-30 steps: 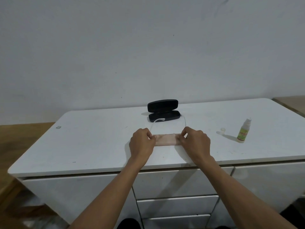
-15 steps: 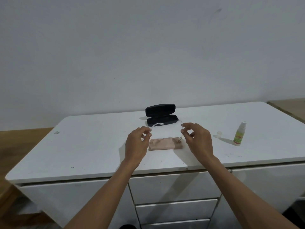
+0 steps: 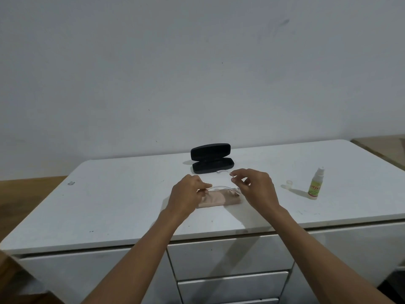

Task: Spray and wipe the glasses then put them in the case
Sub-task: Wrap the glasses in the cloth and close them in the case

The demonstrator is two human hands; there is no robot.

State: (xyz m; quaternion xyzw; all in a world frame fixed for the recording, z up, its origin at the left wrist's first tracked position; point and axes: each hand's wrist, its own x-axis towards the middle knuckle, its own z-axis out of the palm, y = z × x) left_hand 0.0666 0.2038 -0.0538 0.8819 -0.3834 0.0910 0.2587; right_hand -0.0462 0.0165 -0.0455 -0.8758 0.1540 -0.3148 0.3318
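Clear-framed glasses (image 3: 220, 187) hang just above a folded beige cloth (image 3: 219, 198) on the white cabinet top (image 3: 122, 200). My left hand (image 3: 188, 194) pinches the left end of the thin frame. My right hand (image 3: 254, 187) pinches the right temple arm, whose tip (image 3: 222, 171) points toward the case. The black glasses case (image 3: 211, 159) stands open behind the hands, its lid raised. A small spray bottle (image 3: 315, 184) with a green label stands at the right, its clear cap (image 3: 289, 183) beside it.
Drawers (image 3: 230, 257) front the cabinet below the hands. A wooden floor (image 3: 24, 194) shows at the left and a wooden surface (image 3: 381, 145) at the far right. A plain wall (image 3: 197, 73) rises behind.
Both hands let go of the cloth, took the glasses by their ends and lifted them off it; the right temple arm is swinging inward.
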